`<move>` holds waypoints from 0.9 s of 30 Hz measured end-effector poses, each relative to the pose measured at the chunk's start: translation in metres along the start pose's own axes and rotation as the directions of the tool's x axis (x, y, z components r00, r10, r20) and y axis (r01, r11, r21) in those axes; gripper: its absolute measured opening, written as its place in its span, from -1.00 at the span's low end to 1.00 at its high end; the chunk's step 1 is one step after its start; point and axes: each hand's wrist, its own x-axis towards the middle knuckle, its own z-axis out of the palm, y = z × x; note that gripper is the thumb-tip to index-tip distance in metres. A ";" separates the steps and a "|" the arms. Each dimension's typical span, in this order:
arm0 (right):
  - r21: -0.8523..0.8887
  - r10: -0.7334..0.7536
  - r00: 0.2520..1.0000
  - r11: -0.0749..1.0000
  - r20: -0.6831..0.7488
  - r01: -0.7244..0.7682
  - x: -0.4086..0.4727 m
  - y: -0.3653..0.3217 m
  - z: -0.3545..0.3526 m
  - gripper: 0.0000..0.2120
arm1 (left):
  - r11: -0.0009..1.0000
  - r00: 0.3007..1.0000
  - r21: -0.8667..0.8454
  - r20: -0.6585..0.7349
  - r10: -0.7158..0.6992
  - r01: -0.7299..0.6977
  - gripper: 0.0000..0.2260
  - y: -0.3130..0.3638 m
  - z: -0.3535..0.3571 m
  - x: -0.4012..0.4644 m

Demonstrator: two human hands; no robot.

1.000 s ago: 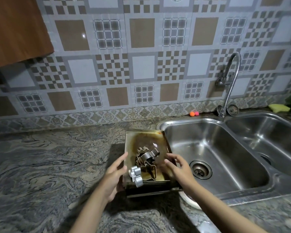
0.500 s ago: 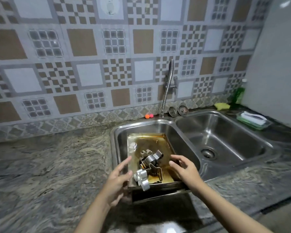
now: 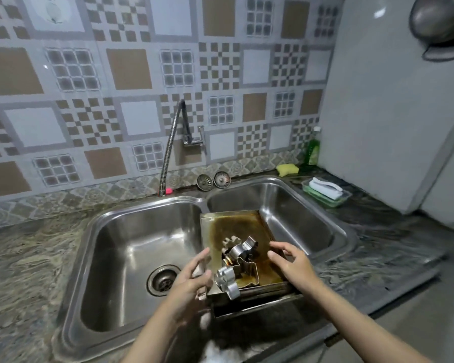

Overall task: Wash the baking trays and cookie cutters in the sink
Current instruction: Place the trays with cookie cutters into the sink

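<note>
A stack of stained metal baking trays (image 3: 228, 224) hangs over the divider of the double sink (image 3: 131, 210), reaching into the right basin. Several metal cookie cutters (image 3: 237, 263) lie piled in the top tray near its front edge. My left hand (image 3: 192, 281) holds the stack's left side, thumb on the rim. My right hand (image 3: 292, 263) holds the right side, its fingers curled over the rim. The undersides of the trays are hidden.
A flexible faucet (image 3: 171, 148) hangs over the left basin, whose drain (image 3: 163, 280) is open. Two strainers (image 3: 214, 180), a yellow sponge (image 3: 287, 169), a green soap bottle (image 3: 312, 150) and a green tray with a cloth (image 3: 325, 192) stand behind and right of the sink.
Both hands have carried the tray stack rightward, from the counter edge across the left basin to the divider and right basin. The cutters stayed in the tray.
</note>
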 end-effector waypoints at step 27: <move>0.073 0.149 0.983 0.985 0.106 -0.157 0.281 0.137 -0.068 -0.71 | 0.896 0.918 -0.376 -0.217 -0.332 0.236 -0.45 -0.052 0.093 0.285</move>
